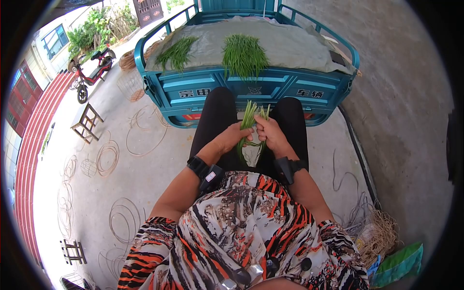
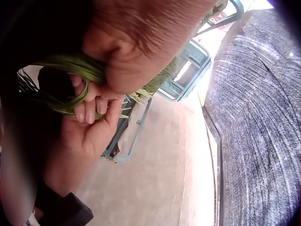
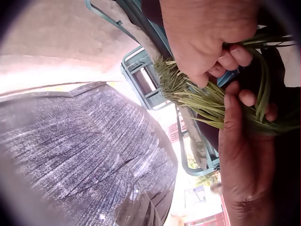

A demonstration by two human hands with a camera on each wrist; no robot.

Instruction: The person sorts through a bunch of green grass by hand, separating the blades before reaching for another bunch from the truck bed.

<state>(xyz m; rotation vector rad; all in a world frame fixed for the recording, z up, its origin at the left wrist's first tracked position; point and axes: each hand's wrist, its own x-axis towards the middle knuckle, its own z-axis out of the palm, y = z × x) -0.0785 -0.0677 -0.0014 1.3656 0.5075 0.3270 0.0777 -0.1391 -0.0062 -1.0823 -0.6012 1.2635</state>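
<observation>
Over the lap, my left hand (image 1: 235, 136) grips a bunch of green chives (image 1: 248, 117), its thumb lying across the stalks. Close beside it, my right hand (image 1: 273, 133) pinches a smaller portion of chives (image 1: 264, 114) between thumb and curled fingers. Pale cut ends point up and away from the body, and the long leaves droop below the hands between the thighs. In the right wrist view the left hand's fingers (image 3: 231, 113) lie along the chives (image 3: 207, 104), with the right hand (image 3: 207, 42) just above.
Ahead stands a blue cargo tricycle (image 1: 217, 89) whose bed is covered by a grey sheet (image 1: 208, 36). On it lie a larger chive pile (image 1: 244, 54) and a smaller pile (image 1: 178, 52). A wooden stool (image 1: 87, 123), wire coils (image 1: 107, 158) and straw-like strands (image 1: 379, 237) are on the floor.
</observation>
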